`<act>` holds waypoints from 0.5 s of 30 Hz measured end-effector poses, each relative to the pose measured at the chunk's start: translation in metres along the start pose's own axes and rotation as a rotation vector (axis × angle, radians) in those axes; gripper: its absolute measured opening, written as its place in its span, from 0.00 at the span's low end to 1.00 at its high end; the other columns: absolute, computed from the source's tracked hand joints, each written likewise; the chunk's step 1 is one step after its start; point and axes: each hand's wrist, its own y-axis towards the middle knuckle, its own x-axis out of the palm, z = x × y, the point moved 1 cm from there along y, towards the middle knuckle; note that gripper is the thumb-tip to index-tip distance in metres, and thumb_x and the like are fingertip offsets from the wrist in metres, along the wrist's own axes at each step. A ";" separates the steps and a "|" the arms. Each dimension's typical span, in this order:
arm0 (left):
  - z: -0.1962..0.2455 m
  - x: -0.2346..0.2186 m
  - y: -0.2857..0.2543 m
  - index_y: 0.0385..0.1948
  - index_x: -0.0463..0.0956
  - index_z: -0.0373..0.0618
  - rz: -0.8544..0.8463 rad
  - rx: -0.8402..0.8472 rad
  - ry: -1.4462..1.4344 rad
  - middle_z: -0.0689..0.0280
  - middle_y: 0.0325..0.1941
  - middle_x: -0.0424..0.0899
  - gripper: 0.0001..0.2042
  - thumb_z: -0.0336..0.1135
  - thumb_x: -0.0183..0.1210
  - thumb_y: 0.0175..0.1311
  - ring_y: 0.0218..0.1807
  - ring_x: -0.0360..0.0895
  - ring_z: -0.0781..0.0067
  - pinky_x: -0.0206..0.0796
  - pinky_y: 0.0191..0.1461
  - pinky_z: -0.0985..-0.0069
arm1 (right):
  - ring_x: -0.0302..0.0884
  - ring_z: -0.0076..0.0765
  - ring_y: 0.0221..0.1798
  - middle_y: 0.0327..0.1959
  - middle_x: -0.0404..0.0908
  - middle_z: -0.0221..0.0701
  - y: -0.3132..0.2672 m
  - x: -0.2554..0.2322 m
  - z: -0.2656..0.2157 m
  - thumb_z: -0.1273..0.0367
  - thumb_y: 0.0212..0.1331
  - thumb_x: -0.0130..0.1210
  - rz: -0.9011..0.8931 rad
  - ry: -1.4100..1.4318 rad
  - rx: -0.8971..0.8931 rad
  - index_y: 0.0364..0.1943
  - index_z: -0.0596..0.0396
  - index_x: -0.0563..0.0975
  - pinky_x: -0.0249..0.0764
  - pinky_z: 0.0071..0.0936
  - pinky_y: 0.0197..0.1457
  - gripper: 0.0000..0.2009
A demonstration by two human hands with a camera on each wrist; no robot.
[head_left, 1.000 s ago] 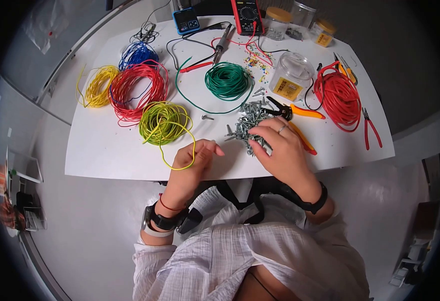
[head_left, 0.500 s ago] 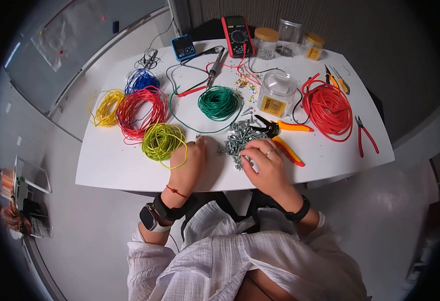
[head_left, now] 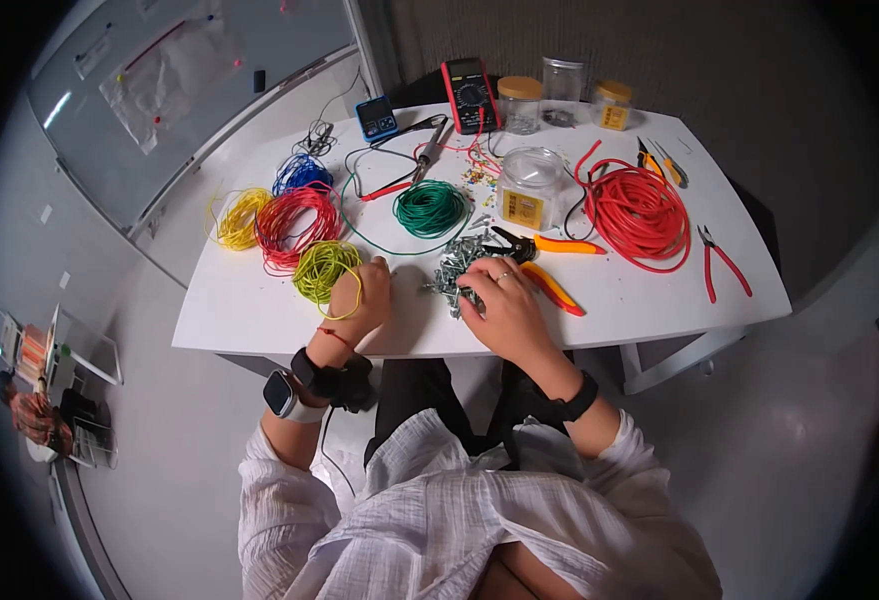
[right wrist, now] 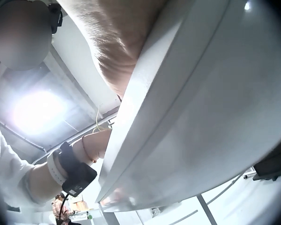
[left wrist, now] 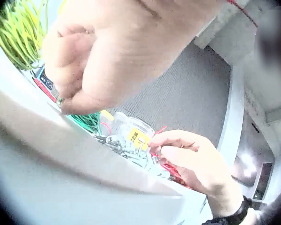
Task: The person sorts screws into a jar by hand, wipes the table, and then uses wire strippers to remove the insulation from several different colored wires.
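On my white surface (head_left: 649, 305): loose heap of screws (head_left: 449, 272) toward the near edge, orange-handled wire stripper (head_left: 569, 245) just beside it, clear jar (head_left: 531, 178) behind. To my left, blue wire coil (head_left: 302, 175), yellow coil (head_left: 231, 222), red coil (head_left: 271, 238) and yellow-green coil (head_left: 321, 268) bunched, green coil (head_left: 429, 209) mid-surface; to my right, second red coil (head_left: 641, 215), red-handled cutters (head_left: 707, 272), orange-handled pliers (head_left: 647, 160). Far side: red-cased multimeter (head_left: 470, 95), blue instrument (head_left: 376, 120), soldering iron (head_left: 430, 150), three more jars (head_left: 519, 105).
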 end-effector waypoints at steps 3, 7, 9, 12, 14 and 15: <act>-0.003 0.003 0.007 0.31 0.72 0.35 0.000 -0.046 -0.210 0.48 0.19 0.74 0.10 0.32 0.52 0.51 0.24 0.75 0.49 0.65 0.23 0.61 | 0.69 0.41 0.42 0.36 0.72 0.32 -0.001 0.001 0.002 0.73 0.42 0.58 0.040 -0.017 -0.002 0.31 0.54 0.74 0.67 0.34 0.46 0.09; 0.017 -0.013 0.007 0.28 0.70 0.43 -0.182 -0.679 -1.246 0.71 0.13 0.66 0.07 0.35 0.52 0.53 0.13 0.62 0.78 0.51 0.15 0.80 | 0.67 0.42 0.43 0.35 0.70 0.33 -0.001 0.001 0.003 0.73 0.42 0.58 0.038 0.000 0.011 0.31 0.55 0.74 0.65 0.36 0.48 0.09; 0.016 -0.019 0.005 0.23 0.66 0.48 -0.274 -0.654 -1.452 0.77 0.16 0.59 0.06 0.37 0.50 0.55 0.15 0.51 0.88 0.40 0.15 0.87 | 0.68 0.42 0.43 0.35 0.70 0.34 -0.001 0.001 0.002 0.73 0.42 0.58 0.043 -0.010 0.003 0.30 0.55 0.74 0.66 0.36 0.48 0.09; 0.008 -0.008 0.007 0.23 0.64 0.48 -0.453 -0.799 -2.056 0.72 0.20 0.63 0.05 0.36 0.45 0.56 0.17 0.52 0.87 0.38 0.14 0.89 | 0.67 0.42 0.42 0.35 0.70 0.33 0.000 0.001 0.002 0.73 0.42 0.58 0.030 0.011 0.023 0.30 0.55 0.74 0.66 0.36 0.47 0.09; 0.008 -0.005 0.009 0.25 0.66 0.47 -0.471 -0.774 -2.018 0.72 0.22 0.64 0.06 0.36 0.44 0.57 0.17 0.51 0.87 0.38 0.14 0.90 | 0.67 0.42 0.42 0.35 0.70 0.33 0.000 -0.001 0.002 0.74 0.42 0.58 0.043 0.011 0.016 0.30 0.55 0.73 0.66 0.36 0.47 0.09; 0.007 -0.003 0.009 0.27 0.67 0.46 -0.487 -0.754 -1.980 0.71 0.23 0.64 0.06 0.37 0.44 0.57 0.17 0.51 0.88 0.39 0.15 0.91 | 0.67 0.42 0.42 0.35 0.70 0.33 0.000 -0.001 0.000 0.74 0.42 0.58 0.054 0.015 0.010 0.30 0.55 0.73 0.66 0.36 0.47 0.09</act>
